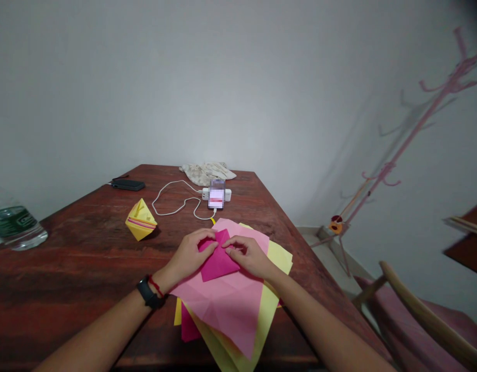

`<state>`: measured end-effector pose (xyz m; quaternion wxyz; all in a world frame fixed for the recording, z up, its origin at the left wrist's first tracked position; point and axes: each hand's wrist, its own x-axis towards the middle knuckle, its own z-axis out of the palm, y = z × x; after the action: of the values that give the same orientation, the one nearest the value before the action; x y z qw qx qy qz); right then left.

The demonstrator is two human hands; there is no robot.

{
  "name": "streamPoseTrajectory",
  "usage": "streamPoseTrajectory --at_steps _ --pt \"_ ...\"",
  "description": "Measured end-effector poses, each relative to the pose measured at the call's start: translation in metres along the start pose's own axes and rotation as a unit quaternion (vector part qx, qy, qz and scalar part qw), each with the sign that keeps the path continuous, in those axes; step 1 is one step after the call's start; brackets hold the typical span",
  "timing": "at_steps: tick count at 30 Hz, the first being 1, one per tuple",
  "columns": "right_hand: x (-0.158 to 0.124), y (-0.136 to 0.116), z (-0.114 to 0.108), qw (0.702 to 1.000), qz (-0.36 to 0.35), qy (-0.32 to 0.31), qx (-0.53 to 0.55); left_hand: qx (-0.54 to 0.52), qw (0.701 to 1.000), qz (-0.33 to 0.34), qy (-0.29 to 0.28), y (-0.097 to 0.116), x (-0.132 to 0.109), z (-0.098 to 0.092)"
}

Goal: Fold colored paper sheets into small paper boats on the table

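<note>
A folded magenta sheet of paper [219, 264] lies on a pile of larger sheets, with a creased pink sheet [231, 305] on top and pale yellow paper [275, 263] under it. My left hand [194, 253] grips the magenta paper at its left upper edge, thumb on top and fingers curled at the far side. From the right, my right hand [248, 253] pinches the same paper near its upper middle, thumb and fingertips together. Farther left stands a folded yellow paper piece [140, 219] with pink and orange layers showing along its middle.
Beyond the papers, a phone [216, 196] leans on a white power bank [227, 195], with a white cable [171, 213] looping left. A crumpled cloth [207, 172], a black case-like object [128, 184] and a water bottle [16, 222] also rest on the wooden table [87, 274]. A chair [412, 310] stands right.
</note>
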<state>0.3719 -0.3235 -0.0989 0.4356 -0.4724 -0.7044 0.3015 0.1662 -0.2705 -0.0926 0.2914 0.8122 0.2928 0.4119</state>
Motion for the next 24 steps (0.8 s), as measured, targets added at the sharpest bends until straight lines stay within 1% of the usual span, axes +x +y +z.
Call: streamPoseTrajectory --at_steps 3,6,10,14,19,24 --pt "-0.0006 0.0034 0.0005 1.000 0.004 -0.011 0.012 -0.021 1.000 -0.009 0.001 0.0024 0.0015 -0.0008" --pt "-0.0014 0.0060 0.0021 0.999 0.014 -0.019 0.045 -0.043 0.999 -0.015 -0.002 0.0048 0.0027 -0.0017" --pt "-0.0022 0.0060 0.0042 0.995 0.012 -0.030 0.094 -0.059 0.998 -0.023 0.016 0.0060 0.0035 -0.0025" --pt "-0.0023 0.0038 0.0048 0.996 0.008 -0.030 0.078 -0.081 0.996 -0.036 0.016 0.0027 0.0040 -0.0024" --pt "-0.0009 0.0024 0.0030 0.998 -0.001 -0.011 0.059 -0.151 0.986 -0.073 0.020 -0.0022 0.0048 0.0004" --pt "-0.0006 0.0040 0.0020 0.997 -0.001 -0.029 0.066 -0.206 0.971 -0.116 0.023 -0.0013 0.0060 0.0012"
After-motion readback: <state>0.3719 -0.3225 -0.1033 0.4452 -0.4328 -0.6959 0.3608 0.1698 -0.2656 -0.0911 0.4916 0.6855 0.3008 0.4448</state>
